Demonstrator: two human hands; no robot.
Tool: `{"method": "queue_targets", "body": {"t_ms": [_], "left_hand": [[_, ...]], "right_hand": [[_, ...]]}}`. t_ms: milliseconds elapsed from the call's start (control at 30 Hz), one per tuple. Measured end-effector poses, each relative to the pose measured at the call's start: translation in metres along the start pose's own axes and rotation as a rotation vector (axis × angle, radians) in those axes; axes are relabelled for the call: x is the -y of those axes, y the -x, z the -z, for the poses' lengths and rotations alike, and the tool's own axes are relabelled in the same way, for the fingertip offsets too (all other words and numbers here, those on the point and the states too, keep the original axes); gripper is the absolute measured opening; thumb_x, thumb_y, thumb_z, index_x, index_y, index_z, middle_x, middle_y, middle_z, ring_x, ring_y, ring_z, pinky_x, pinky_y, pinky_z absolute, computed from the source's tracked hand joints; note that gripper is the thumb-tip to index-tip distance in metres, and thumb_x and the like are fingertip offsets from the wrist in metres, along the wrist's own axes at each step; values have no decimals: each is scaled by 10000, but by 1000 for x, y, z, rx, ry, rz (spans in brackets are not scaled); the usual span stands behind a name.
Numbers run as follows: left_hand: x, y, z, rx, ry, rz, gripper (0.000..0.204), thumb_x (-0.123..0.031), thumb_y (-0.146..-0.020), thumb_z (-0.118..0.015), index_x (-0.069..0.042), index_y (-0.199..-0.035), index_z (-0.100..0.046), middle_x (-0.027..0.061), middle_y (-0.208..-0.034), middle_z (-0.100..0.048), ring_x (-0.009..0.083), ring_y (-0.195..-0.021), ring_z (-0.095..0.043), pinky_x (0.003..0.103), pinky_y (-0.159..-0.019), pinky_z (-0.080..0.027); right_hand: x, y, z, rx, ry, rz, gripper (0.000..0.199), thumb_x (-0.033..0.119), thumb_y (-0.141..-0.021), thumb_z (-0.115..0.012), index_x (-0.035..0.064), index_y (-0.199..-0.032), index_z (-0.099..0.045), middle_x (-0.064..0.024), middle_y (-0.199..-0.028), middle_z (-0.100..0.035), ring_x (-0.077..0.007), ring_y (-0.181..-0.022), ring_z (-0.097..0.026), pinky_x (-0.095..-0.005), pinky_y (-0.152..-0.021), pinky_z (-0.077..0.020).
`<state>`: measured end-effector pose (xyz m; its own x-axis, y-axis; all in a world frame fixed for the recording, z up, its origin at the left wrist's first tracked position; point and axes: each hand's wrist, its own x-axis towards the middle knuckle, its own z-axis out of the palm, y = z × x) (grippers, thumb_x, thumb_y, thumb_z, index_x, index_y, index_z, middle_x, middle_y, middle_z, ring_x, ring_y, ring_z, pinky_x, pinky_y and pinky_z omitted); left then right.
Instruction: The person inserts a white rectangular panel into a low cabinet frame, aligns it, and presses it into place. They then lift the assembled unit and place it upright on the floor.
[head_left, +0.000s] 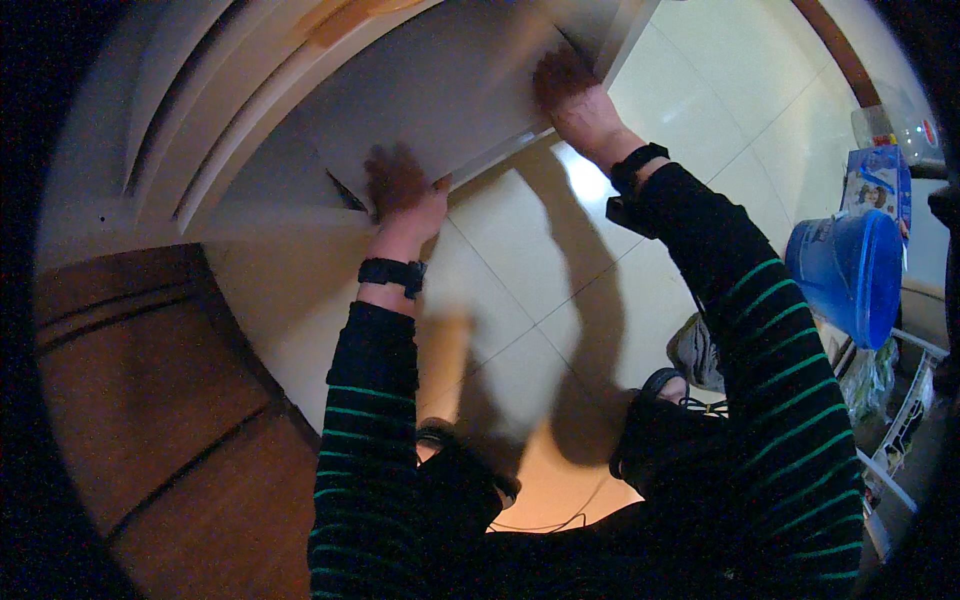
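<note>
A wide grey panel [430,100] with a pale near edge spans the top of the view, like the floor of a low drawer or shelf. My left hand [405,195] reaches over its near left corner, beside a dark gap. Its blurred fingers are stretched over the panel, with the thumb apart at the edge. At the right end of the panel is my right hand [578,95], laid over the edge. Shadow and blur hide its fingertips. I make out no separate object in either hand. Both wrists wear dark bands.
Pale curved frame edges [215,140] stand at upper left, above brown wooden boards [170,430]. Glossy floor tiles [530,270] lie below the panel. On the right are a blue bucket [845,275], a blue printed box [873,175] and a white wire rack [905,400]. My feet are near the bottom.
</note>
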<state>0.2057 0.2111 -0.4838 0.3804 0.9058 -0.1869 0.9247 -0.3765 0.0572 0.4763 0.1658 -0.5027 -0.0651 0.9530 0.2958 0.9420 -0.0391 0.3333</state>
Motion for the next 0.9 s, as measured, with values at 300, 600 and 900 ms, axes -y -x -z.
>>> {"method": "queue_targets", "body": {"t_ms": [300,600,900], "left_hand": [[5,10,-42,-197,98,-18,833,-433,-926,-582,-31,-1529,-169,269,-1580,-99,491,-1436,-137,567,-1158,-169],[-15,14,-43,-225,96,-29,933,-564,-894,-564,-36,-1535,-141,284,-1580,-64,498,-1443,-96,593,-1153,-141],[-24,13,-41,-203,94,21,996,-671,-861,-532,-22,-1526,-175,306,-1569,-72,486,-1448,-91,587,-1158,-104]], "right_hand": [[-13,-6,49,-211,214,221,367,209,-791,-527,-49,-1001,-682,-248,-1164,-608,-417,-1291,-421,-613,-1170,-184],[7,24,-8,49,126,-41,570,122,-869,-545,71,-1426,-435,-117,-1514,-360,-311,-1422,-291,-436,-1222,-124],[15,40,6,146,-230,39,656,77,-883,-516,102,-1501,-296,-167,-1538,-300,-341,-1433,-266,-454,-1198,-187]]}}
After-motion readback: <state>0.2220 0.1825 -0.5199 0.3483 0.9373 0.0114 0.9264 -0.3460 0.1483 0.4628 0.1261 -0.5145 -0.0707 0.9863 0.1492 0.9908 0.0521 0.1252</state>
